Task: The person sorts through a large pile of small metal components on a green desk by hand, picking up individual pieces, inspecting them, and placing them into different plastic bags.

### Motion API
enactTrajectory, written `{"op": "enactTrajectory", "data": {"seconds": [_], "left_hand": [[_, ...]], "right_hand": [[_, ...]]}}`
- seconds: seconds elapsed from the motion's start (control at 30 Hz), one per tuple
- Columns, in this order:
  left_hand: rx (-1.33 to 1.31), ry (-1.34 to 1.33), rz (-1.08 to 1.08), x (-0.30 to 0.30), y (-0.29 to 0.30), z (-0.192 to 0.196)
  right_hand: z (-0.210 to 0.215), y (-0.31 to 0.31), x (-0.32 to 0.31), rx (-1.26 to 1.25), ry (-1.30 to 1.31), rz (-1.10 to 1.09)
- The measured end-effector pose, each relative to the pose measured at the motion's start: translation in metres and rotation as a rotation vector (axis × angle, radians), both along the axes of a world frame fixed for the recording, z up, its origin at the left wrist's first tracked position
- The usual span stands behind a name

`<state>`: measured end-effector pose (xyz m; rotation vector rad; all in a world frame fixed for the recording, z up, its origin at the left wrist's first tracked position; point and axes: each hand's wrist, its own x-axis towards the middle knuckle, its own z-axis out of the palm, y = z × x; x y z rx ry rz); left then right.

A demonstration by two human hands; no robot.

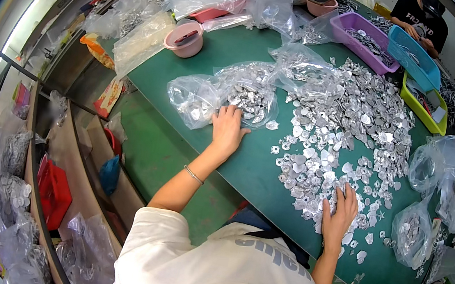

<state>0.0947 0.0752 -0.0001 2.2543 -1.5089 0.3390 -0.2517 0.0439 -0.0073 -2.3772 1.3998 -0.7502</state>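
Left to right: shelves point(66, 177) are running along the left edge, holding clear bags and a red bag point(53, 191). On the green tabletop point(253, 169), a pink bowl point(184, 38) is sitting beside crumpled plastic bags. I am seeing the left hand point(227, 128) lying flat, fingers spread and gripping nothing, its fingertips touching a clear bag of metal parts point(222, 95); a thin bracelet is circling that wrist. A wide heap of small silvery metal parts point(339, 135), flat and shiny, some ring-shaped, is spreading across the tabletop's middle. The right hand point(339, 211) is resting open, palm down, on the heap's near edge, grasping nothing. Farther right, two part-filled clear bags point(427, 201) are crowding the tabletop's edge. At the far side, purple point(363, 40), blue point(414, 57) and yellow-green point(421, 103) trays are standing before another person point(421, 21).
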Motion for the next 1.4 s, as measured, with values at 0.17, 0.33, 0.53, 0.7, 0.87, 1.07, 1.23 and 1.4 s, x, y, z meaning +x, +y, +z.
{"op": "enactTrajectory", "data": {"seconds": [0.17, 0.33, 0.53, 0.7, 0.87, 1.07, 1.23, 1.4], "left_hand": [[-0.152, -0.014, -0.207, 0.011, -0.009, -0.013], [-0.436, 0.091, -0.198, 0.024, -0.034, -0.001], [-0.658, 0.035, -0.208, 0.044, -0.08, 0.05], [-0.601, 0.225, -0.286, 0.021, -0.069, 0.044], [-0.556, 0.281, -0.333, 0.02, -0.047, 0.025], [-0.682, 0.285, -0.365, 0.009, -0.067, 0.081], [-0.461, 0.294, -0.418, 0.003, -0.048, 0.046], [-0.232, 0.231, -0.489, -0.021, -0.022, 0.036]], "right_hand": [[0.0, 0.0, 0.0, -0.005, -0.011, 0.0], [0.0, -0.001, 0.0, -0.021, -0.014, -0.002], [0.0, -0.001, -0.001, -0.02, -0.007, 0.0], [0.001, -0.002, 0.0, 0.015, -0.009, -0.016], [0.0, -0.002, 0.003, -0.014, -0.002, -0.005], [-0.001, -0.004, 0.0, 0.01, 0.013, -0.02], [0.001, -0.006, 0.001, 0.01, -0.003, -0.018], [0.006, -0.005, -0.001, 0.024, -0.002, 0.005]]}}
